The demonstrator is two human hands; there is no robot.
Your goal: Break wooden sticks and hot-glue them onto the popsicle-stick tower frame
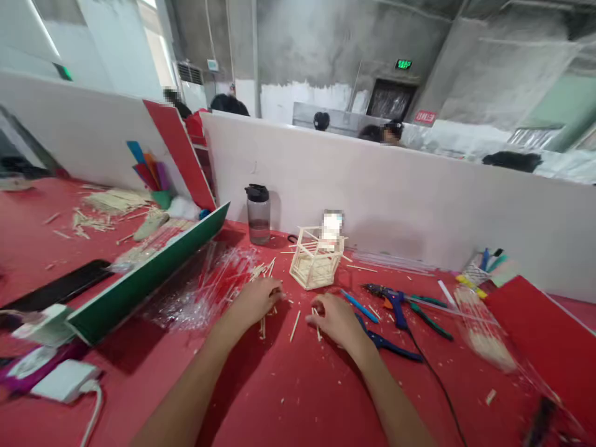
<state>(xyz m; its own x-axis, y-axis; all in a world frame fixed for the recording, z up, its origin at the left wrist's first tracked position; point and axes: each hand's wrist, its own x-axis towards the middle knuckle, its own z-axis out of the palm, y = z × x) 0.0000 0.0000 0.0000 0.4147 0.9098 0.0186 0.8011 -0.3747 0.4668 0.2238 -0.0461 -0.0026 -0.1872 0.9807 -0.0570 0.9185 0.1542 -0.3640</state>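
Observation:
My left hand (257, 299) hovers low over the red table, fingers curled inward; whatever they hold, if anything, is hidden. Short wooden sticks (263, 327) lie just beneath it. Opposite, my right hand (339, 318) has its thumb and fingers bent around a thin wooden stick (319, 334), which points down toward the table. Between both hands lies a single loose stick (295, 326). Just beyond them stands a many-sided frame built of wooden sticks (308, 273), touched by neither hand. A bright phone-like screen (331, 230) shows behind the frame.
Right of my hand lie a blue pen (359, 306), a glue gun (395, 304) with its cord, and green-handled pliers (431, 320). A dark bottle (258, 214) stands by the white partition (410, 192). A green board (153, 279) leans at left. People sit beyond the partition.

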